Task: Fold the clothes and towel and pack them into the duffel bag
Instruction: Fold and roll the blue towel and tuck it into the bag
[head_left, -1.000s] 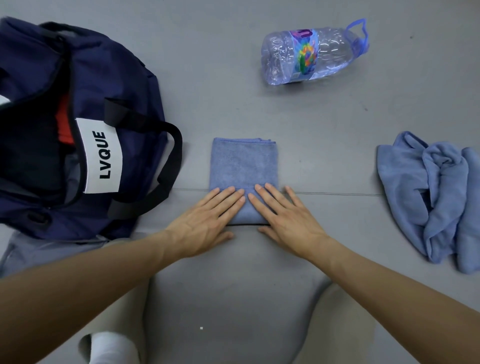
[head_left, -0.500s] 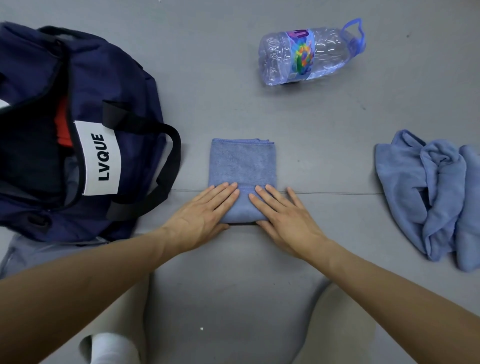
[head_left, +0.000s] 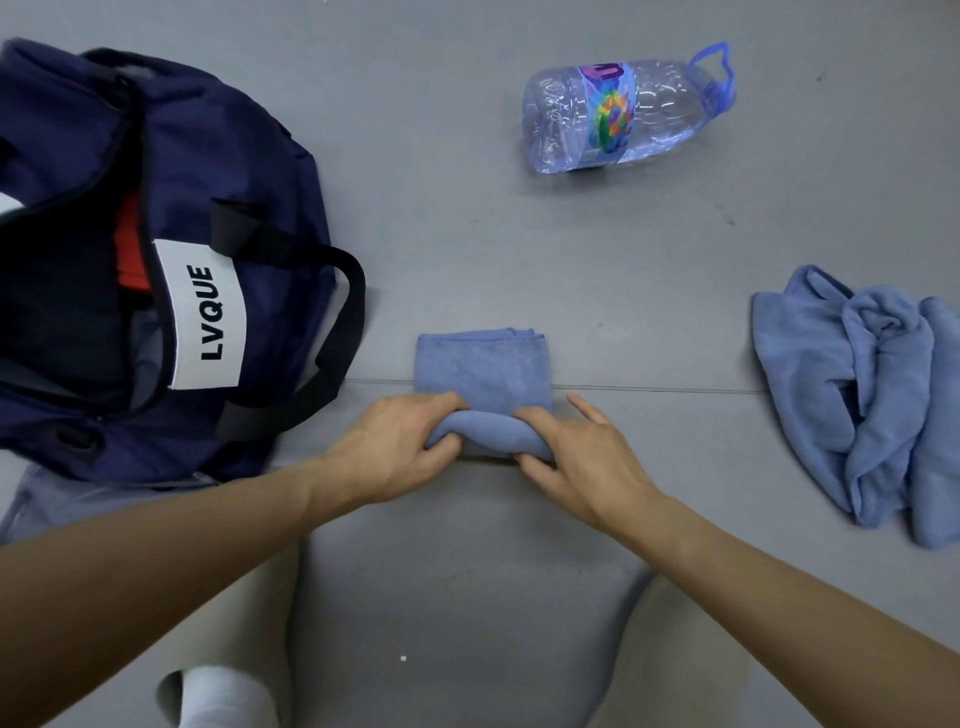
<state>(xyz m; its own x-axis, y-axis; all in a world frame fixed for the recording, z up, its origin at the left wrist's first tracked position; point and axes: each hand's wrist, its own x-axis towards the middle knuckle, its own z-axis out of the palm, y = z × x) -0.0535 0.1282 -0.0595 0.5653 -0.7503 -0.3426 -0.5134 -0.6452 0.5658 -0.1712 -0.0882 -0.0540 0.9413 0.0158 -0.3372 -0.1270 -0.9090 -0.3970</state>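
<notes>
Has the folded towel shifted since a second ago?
Yes. The folded towel's far edge has slid toward the person, closer to the floor seam; the left hand and right hand now grip its curled-up near end.

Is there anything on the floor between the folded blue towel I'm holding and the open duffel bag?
Nothing visible does. The left hand and right hand grip the folded towel, and only floor lies between it and the duffel bag. The bag's black handle droops over the side facing the towel.
</notes>
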